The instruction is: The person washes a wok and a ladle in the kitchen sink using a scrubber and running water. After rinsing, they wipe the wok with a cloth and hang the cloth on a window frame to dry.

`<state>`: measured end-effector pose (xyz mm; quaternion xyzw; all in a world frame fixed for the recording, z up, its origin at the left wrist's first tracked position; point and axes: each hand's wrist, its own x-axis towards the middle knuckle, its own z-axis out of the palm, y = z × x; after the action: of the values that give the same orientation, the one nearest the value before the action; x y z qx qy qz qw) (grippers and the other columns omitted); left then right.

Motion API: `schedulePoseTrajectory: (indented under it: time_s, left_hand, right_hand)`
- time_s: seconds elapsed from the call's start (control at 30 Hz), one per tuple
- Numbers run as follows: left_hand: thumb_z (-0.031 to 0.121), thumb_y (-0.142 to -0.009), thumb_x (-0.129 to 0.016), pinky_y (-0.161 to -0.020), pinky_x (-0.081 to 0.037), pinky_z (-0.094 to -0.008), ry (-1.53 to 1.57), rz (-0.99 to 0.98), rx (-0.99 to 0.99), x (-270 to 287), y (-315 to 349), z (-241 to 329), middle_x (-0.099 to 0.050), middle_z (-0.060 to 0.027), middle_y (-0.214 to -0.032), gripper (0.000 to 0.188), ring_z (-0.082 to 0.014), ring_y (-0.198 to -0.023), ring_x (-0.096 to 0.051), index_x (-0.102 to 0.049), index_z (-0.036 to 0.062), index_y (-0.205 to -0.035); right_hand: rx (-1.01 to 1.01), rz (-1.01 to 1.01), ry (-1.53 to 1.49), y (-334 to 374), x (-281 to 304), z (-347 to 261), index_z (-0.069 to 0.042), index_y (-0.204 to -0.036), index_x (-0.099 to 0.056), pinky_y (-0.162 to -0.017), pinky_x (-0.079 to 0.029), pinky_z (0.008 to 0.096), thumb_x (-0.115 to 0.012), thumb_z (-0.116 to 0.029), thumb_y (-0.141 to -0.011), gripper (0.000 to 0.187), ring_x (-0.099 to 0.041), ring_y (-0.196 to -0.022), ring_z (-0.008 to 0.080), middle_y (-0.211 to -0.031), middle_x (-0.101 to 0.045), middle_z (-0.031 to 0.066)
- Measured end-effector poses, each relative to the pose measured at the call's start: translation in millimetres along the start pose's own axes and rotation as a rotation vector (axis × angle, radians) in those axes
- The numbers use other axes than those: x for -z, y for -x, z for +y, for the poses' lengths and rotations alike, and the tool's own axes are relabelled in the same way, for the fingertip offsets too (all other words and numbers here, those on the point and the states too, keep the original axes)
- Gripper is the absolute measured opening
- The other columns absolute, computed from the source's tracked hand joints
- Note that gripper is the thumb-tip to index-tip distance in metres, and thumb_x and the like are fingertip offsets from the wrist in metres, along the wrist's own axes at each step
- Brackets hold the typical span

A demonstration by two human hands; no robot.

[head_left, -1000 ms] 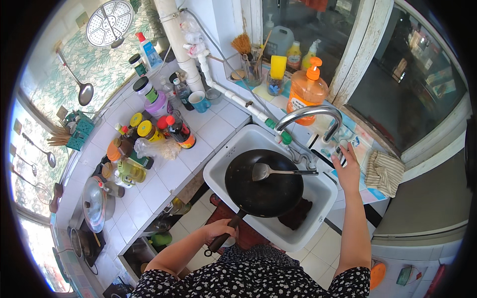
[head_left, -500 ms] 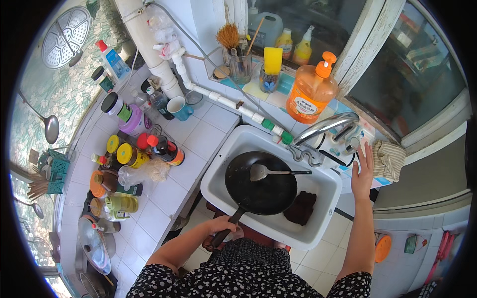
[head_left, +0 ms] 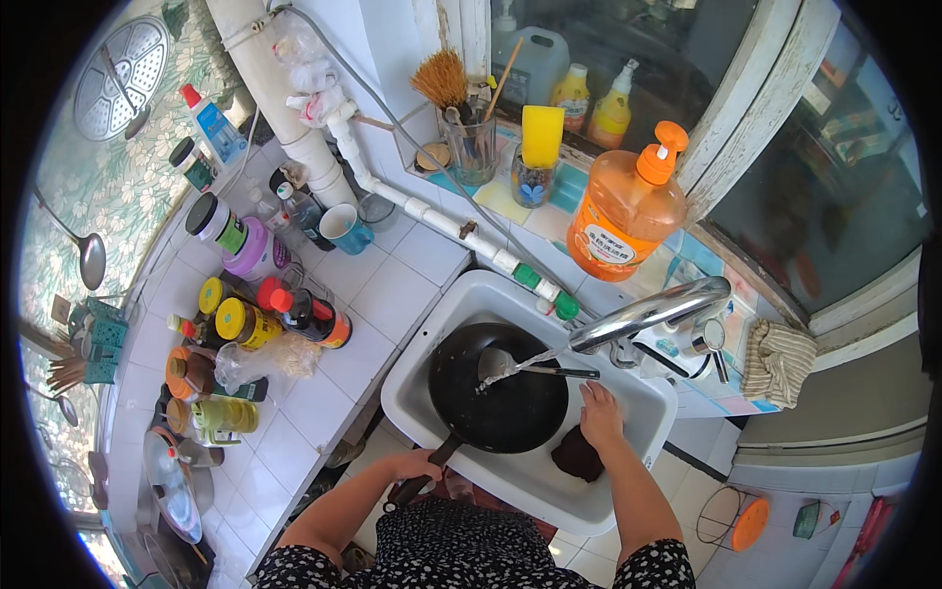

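Note:
A black wok (head_left: 491, 417) sits in the white sink (head_left: 402, 398), its handle pointing toward me. My left hand (head_left: 417, 464) is closed around that handle. Inside the wok lies a metal spatula (head_left: 559, 372), its handle reaching over the right rim. Water (head_left: 502, 365) runs from the chrome faucet (head_left: 653, 312) onto the spatula's blade. My right hand (head_left: 601, 416) is over the sink, just below the end of the spatula handle, with fingers extended and nothing visibly held. A dark brown cloth (head_left: 577, 457) rests on the sink bottom beside the right wrist.
Behind the sink stand an orange pump bottle (head_left: 613, 221), a glass holding a yellow sponge (head_left: 535, 172) and a glass of brushes (head_left: 471, 147). A striped cloth (head_left: 778, 358) hangs right of the faucet. Jars and bottles (head_left: 250, 324) crowd the tiled counter (head_left: 339, 393) at left.
My right hand has left the faucet lever and come down to the spatula handle's end. Water now flows into the wok. My left hand keeps its hold on the wok handle.

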<state>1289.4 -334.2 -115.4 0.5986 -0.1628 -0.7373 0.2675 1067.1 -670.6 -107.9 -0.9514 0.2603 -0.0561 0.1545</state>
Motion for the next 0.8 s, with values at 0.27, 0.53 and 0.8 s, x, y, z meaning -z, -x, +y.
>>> schedulePoseTrajectory:
  time_s: [0.27, 0.53, 0.8]
  left_hand:
    - [0.029, -0.073, -0.062, -0.071, -0.045, -0.0304, -0.125, 0.017, -0.054, 7.6, -7.5, -11.7, -0.058, -0.0034, -0.08, 0.037, -0.0158, -0.079, -0.056, -0.053, 0.0041, -0.099]
    - [0.05, -0.084, -0.054, -0.088, -0.042, -0.0395, -0.681, 0.178, 0.163, 1.7, 15.6, 37.9, -0.058, -0.0207, -0.109, 0.063, -0.0331, -0.105, -0.055, -0.046, 0.0007, -0.123]
    - [0.015, -0.088, -0.047, -0.086, -0.044, -0.0298, 0.66, 0.588, -0.63, 28.4, 82.8, 99.1, -0.055, -0.0096, -0.106, 0.037, -0.0166, -0.098, -0.054, -0.047, 0.0036, -0.123]
  right_hand:
    - [-0.088, -0.463, 0.261, -54.8, -81.0, 33.4, -0.009, -0.137, -0.034, -0.11, -0.019, 0.0427, -0.043, -0.014, -0.087, 0.051, -0.029, -0.133, 0.0241, -0.143, -0.034, 0.0079]
    - [-0.108, -0.526, 0.349, -57.0, -101.0, 58.9, -0.008, -0.138, -0.03, -0.11, -0.019, 0.0445, -0.052, -0.023, -0.086, 0.058, -0.03, -0.132, 0.0253, -0.14, -0.035, 0.0109]
    - [-0.155, -0.649, 0.368, -65.6, -92.4, 53.1, -0.007, -0.114, -0.054, -0.102, -0.031, 0.0446, -0.053, -0.019, -0.085, 0.031, -0.037, -0.125, 0.0308, -0.131, -0.043, 0.0122]
